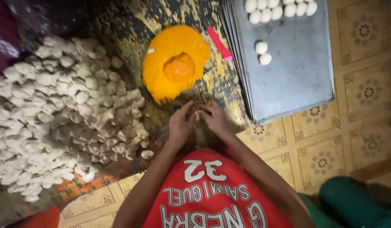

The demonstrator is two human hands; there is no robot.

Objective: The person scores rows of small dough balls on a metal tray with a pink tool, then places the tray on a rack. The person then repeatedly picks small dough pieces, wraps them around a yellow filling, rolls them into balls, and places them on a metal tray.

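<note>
Nearest, the left hand (180, 126) and right hand (214, 118) meet fingertip to fingertip, pinching what seems to be a small pale dough piece (196, 115), blurred and half hidden between them. To the left spreads a heap of dough lumps (60, 114). Just beyond the hands lies an orange filling mass (174, 61), a pink scraper (219, 43) beside it. Far right, a grey tray (296, 80) carries round balls (263, 52).

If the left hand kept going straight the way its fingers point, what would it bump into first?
Probably the right hand, since the left hand already meets it around a small piece of dough. Past them lies the orange filling, though depth is hard to judge.
</note>
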